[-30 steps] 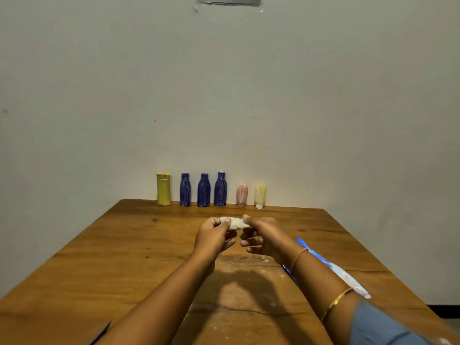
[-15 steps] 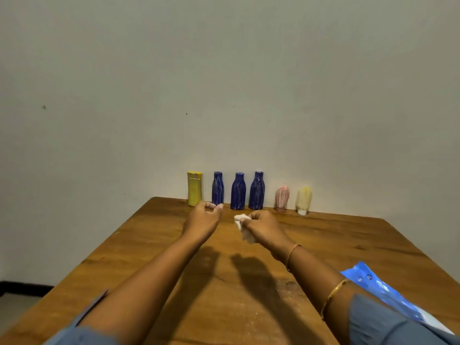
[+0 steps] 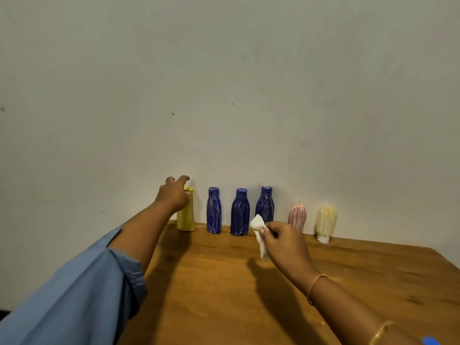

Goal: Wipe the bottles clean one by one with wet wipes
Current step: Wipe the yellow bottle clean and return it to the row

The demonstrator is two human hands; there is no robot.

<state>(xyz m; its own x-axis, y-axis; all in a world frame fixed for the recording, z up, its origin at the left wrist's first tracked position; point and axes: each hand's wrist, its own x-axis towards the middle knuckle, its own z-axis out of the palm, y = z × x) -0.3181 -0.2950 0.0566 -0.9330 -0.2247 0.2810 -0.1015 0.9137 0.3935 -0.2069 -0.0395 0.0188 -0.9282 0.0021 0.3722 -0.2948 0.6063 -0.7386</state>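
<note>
Several bottles streaked with white stand in a row against the wall at the table's far edge: a yellow bottle [image 3: 186, 220], three blue bottles [image 3: 213, 211] [image 3: 240, 212] [image 3: 265, 206], a pink bottle [image 3: 297, 216] and a pale yellow bottle [image 3: 325, 221]. My left hand [image 3: 173, 196] reaches over the top of the yellow bottle with fingers spread, covering its upper left part; no grip is visible. My right hand [image 3: 286, 242] hovers above the table in front of the blue bottles and pinches a crumpled white wet wipe [image 3: 258, 230].
The wooden table [image 3: 224, 295] stretches from the wall toward me. A corner of the blue wipes packet [image 3: 430, 341] shows at the bottom right edge. The plain wall stands right behind the bottles.
My left hand let go of the wipe and moved forward and left up to the yellow bottle. My right hand kept the wipe. The view came closer to the bottles.
</note>
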